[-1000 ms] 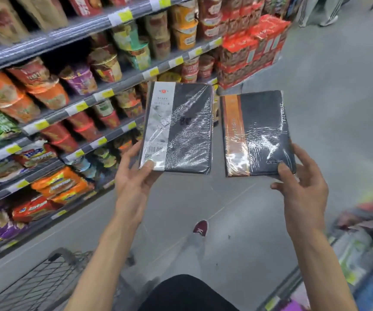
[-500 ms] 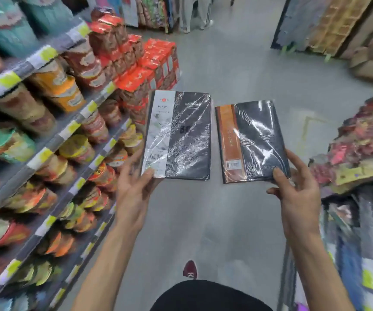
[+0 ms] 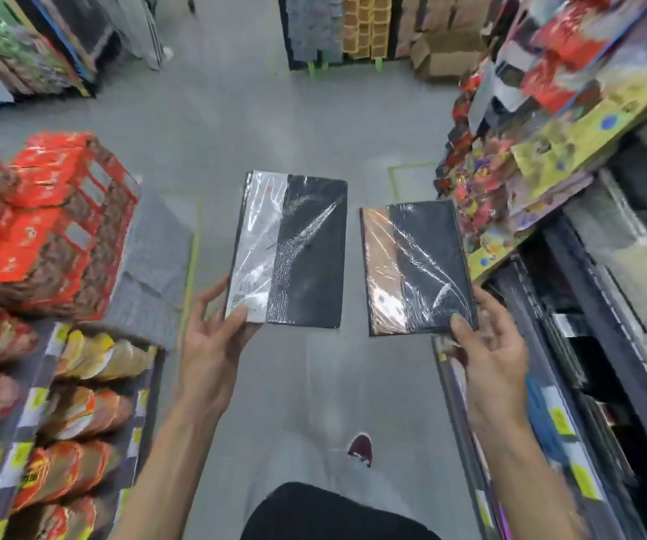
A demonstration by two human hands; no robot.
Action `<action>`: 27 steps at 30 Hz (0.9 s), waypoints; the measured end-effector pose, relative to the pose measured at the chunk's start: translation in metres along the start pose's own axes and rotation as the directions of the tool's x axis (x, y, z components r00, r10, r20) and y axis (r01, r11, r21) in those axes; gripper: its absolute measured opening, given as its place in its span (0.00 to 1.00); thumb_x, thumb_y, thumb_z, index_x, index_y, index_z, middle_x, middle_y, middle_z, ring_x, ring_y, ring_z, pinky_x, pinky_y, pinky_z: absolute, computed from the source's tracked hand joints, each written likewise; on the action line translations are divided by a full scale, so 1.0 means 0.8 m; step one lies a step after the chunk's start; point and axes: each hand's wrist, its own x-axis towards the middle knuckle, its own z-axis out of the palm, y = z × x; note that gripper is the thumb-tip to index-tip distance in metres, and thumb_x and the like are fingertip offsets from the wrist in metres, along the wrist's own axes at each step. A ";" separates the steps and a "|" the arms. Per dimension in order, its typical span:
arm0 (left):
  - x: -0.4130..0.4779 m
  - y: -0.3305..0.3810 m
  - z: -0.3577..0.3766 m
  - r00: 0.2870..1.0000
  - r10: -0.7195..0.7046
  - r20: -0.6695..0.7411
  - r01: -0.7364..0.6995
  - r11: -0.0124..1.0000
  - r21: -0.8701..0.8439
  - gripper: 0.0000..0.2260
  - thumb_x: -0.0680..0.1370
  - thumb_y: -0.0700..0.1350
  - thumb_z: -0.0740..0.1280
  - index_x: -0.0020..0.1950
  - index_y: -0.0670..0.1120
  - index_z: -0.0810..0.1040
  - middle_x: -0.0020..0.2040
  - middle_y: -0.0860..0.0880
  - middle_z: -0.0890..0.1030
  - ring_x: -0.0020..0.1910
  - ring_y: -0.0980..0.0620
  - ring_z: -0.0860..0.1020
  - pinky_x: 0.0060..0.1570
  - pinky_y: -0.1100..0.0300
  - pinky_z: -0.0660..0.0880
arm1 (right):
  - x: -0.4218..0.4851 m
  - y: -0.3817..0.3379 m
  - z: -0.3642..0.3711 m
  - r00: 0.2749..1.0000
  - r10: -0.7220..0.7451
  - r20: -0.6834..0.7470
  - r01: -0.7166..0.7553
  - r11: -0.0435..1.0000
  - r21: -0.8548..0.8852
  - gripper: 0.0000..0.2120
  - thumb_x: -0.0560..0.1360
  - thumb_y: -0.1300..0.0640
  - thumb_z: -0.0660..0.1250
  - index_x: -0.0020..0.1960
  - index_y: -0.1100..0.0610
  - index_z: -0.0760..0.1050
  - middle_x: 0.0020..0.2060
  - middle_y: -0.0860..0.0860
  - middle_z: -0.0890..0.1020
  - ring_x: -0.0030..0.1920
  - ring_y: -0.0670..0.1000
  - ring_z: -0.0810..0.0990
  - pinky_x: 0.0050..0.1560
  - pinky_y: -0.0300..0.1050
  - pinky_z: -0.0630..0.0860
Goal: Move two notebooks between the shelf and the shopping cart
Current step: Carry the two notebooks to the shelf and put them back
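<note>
**Two notebooks held up mid-aisle, one per hand**

On the far left is the left shelf [image 3: 37,399], packed with blurry snack packs, and a stack of red boxes [image 3: 53,212] sits at its far end. The left hand [image 3: 209,344] pinches the silver notebook [image 3: 294,251] by its bottom-left corner, thumb on the front cover and fingers tucked behind. It's shrink-wrapped, held upright over the grey floor [image 3: 275,118] and leaning a bit right.

Just beside it, not touching and a little lower, is the copper notebook [image 3: 419,267], also wrapped. The right hand [image 3: 489,352] pinches its bottom-right corner the same way, thumb on front. That one sits right by the right shelf [image 3: 571,418], which is full of colourful stuff too smeared to make out. One dark red shoe [image 3: 361,448] shows down below.
</note>
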 end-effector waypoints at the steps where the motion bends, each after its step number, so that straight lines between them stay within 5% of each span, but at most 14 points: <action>1: 0.012 -0.006 0.013 1.000 -0.016 0.025 0.015 0.999 0.040 0.17 0.78 0.31 0.64 0.62 0.48 0.75 0.60 0.39 0.82 0.55 0.45 0.82 0.55 0.53 0.81 | 0.005 -0.001 -0.007 0.999 0.005 -0.038 -0.005 1.000 -0.018 0.22 0.77 0.65 0.70 0.62 0.41 0.80 0.69 0.53 0.76 0.71 0.62 0.72 0.38 0.37 0.81; 4: 0.044 -0.022 0.054 0.990 -0.077 0.120 0.065 0.993 0.098 0.17 0.79 0.30 0.63 0.62 0.47 0.75 0.52 0.42 0.85 0.49 0.49 0.84 0.51 0.56 0.81 | 0.014 -0.009 -0.026 0.985 0.004 -0.170 -0.005 1.000 -0.003 0.22 0.76 0.66 0.71 0.61 0.42 0.80 0.67 0.54 0.79 0.67 0.57 0.77 0.35 0.35 0.80; 8: 0.084 -0.045 0.095 0.950 -0.205 0.235 0.165 0.970 0.178 0.17 0.79 0.30 0.62 0.64 0.46 0.75 0.54 0.41 0.84 0.50 0.49 0.84 0.49 0.57 0.81 | 0.016 -0.008 -0.041 0.933 0.041 -0.357 -0.024 0.998 0.052 0.22 0.77 0.68 0.69 0.65 0.48 0.78 0.60 0.53 0.83 0.39 0.40 0.83 0.35 0.34 0.79; 14: 0.151 -0.083 0.135 0.833 -0.385 0.398 0.261 0.907 0.330 0.18 0.80 0.30 0.62 0.67 0.44 0.73 0.56 0.42 0.84 0.50 0.49 0.85 0.48 0.57 0.81 | 0.007 0.020 -0.041 0.808 0.052 -0.586 -0.014 0.998 0.068 0.22 0.77 0.67 0.69 0.66 0.48 0.77 0.55 0.50 0.85 0.45 0.44 0.83 0.36 0.35 0.79; 22: 0.217 -0.141 0.179 0.581 -0.565 0.586 0.202 0.798 0.569 0.16 0.81 0.32 0.63 0.67 0.45 0.72 0.60 0.43 0.84 0.59 0.43 0.82 0.59 0.52 0.79 | -0.033 0.077 -0.020 0.535 0.061 -0.843 0.069 0.991 0.115 0.23 0.78 0.69 0.67 0.69 0.52 0.75 0.48 0.45 0.86 0.41 0.43 0.81 0.34 0.34 0.78; 27: 0.213 -0.186 0.212 0.432 -0.626 0.649 0.210 0.770 0.602 0.18 0.77 0.34 0.68 0.66 0.43 0.73 0.63 0.38 0.81 0.60 0.41 0.81 0.56 0.53 0.79 | -0.061 0.099 -0.028 0.370 0.084 -0.925 0.113 0.984 0.134 0.23 0.78 0.69 0.66 0.70 0.54 0.74 0.41 0.38 0.85 0.38 0.39 0.81 0.34 0.32 0.77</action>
